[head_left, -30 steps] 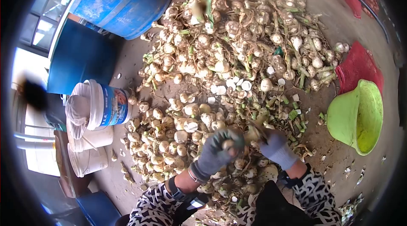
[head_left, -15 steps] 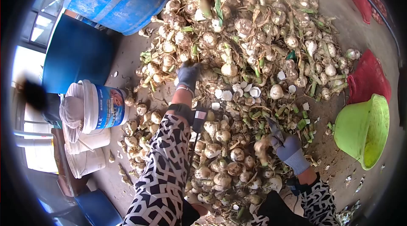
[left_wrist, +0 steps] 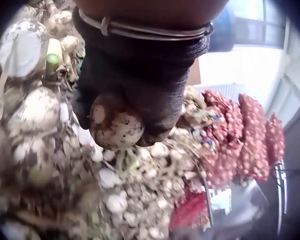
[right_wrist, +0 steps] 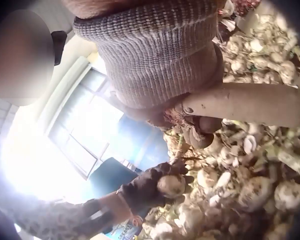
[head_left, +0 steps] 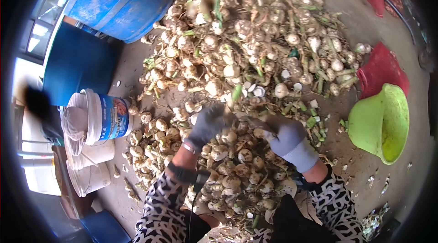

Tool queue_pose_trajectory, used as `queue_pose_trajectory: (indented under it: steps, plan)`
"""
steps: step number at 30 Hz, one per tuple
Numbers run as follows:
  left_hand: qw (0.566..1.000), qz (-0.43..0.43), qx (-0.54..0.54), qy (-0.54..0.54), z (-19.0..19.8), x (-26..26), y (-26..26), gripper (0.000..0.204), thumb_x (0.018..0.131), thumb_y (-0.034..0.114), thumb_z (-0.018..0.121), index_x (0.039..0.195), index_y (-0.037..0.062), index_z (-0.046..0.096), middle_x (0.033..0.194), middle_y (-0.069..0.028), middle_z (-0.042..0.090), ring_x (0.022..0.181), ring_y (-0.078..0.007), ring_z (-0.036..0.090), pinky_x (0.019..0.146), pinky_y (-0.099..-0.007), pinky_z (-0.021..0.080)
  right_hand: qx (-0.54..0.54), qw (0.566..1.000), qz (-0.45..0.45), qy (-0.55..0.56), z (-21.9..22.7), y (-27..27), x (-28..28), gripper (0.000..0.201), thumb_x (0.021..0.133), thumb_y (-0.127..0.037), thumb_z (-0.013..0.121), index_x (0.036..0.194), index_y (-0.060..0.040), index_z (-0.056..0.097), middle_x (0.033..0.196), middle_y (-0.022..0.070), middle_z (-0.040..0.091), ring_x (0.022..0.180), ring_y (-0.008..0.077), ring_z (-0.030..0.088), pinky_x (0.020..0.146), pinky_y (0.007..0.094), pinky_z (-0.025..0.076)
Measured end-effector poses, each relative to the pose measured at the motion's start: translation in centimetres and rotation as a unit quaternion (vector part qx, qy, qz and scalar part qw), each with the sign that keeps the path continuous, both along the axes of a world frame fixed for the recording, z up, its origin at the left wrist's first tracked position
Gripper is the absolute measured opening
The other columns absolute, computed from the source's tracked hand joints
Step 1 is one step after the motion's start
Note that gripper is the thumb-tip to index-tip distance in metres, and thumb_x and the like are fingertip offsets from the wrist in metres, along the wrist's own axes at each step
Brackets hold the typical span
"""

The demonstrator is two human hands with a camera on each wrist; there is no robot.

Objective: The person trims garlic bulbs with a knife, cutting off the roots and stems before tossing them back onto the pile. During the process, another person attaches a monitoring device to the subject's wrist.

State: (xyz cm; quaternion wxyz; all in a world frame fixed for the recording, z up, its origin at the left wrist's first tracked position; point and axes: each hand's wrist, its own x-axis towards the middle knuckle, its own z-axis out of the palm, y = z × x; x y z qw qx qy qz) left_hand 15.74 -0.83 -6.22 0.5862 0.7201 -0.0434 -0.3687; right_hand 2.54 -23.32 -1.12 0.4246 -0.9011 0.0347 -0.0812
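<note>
My gloved left hand grips a garlic bulb that is smeared with soil. The bulb's rounded base faces out from the dark glove in the left wrist view. A green stalk shows just past those fingers. Close by on the right, my right hand, in a grey knit glove, holds a knife by its pale wooden handle. The knife's blade is blurred between the hands in the head view. Both hands are over the near heap of trimmed garlic bulbs.
A larger heap of garlic with stalks spreads beyond. Cut stalk pieces lie right of the hands, near a lime-green tub and red mesh sack. White buckets and a blue barrel line the left.
The hands were together at a bulb, then the left reached to the far heap while a blurred bulb was below the right. Now the left is back beside the right with a garlic bulb.
</note>
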Motion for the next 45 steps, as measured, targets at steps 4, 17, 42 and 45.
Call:
queue_pose_trajectory:
  steps: [4, 17, 42, 45]
  plan:
    - [0.981, -0.079, -0.122, -0.127, 4.5, -5.7, -1.5, 0.029, 0.077, 0.006, 0.076, 0.102, 0.0029, 0.062, 0.098, -0.0045, 0.065, 0.085, -0.0119, 0.061, 0.074, -0.0267, 0.052, -0.116, 0.975, -0.005, 0.188, -7.5, -1.4, 0.1, 0.014, 0.081, -0.018, 0.061, 0.09, -0.0085, 0.065, 0.081, 0.0146, 0.067, 0.076, 0.0344, 0.065, 0.067, 0.0426, 0.053]
    - [0.974, -0.059, -0.196, 0.095, 5.1, -6.7, -4.5, 0.092, 0.073, 0.039, 0.082, 0.141, 0.0029, 0.031, 0.129, -0.0098, 0.048, 0.121, -0.0199, 0.046, 0.101, -0.0331, 0.04, 0.34, 0.927, -0.145, 0.069, -5.5, 0.9, -2.8, 0.027, 0.095, -0.03, 0.058, 0.094, -0.0067, 0.071, 0.081, 0.0067, 0.07, 0.065, 0.0191, 0.066, 0.057, 0.0284, 0.051]
    - [0.985, -0.117, -0.127, -0.004, 6.9, -10.7, -4.4, 0.07, 0.076, 0.028, 0.079, 0.132, 0.0057, 0.044, 0.117, -0.0148, 0.059, 0.107, -0.0248, 0.058, 0.086, -0.0348, 0.05, -0.22, 0.971, 0.08, 0.04, -0.4, -2.2, -4.0, 0.046, 0.067, -0.028, 0.076, 0.109, -0.0148, 0.063, 0.099, 0.0102, 0.065, 0.073, 0.0266, 0.066, 0.06, 0.0402, 0.054]
    - [0.949, -0.164, -0.235, 0.132, 8.8, -11.6, -4.1, 0.069, 0.074, 0.04, 0.077, 0.126, 0.004, 0.048, 0.116, -0.0151, 0.06, 0.101, -0.0258, 0.063, 0.082, -0.0338, 0.052, -0.165, 0.949, 0.0, 0.268, -8.3, -4.5, -4.2, 0.032, 0.082, -0.032, 0.064, 0.106, -0.0115, 0.067, 0.076, 0.0179, 0.064, 0.065, 0.0332, 0.064, 0.059, 0.0443, 0.051]
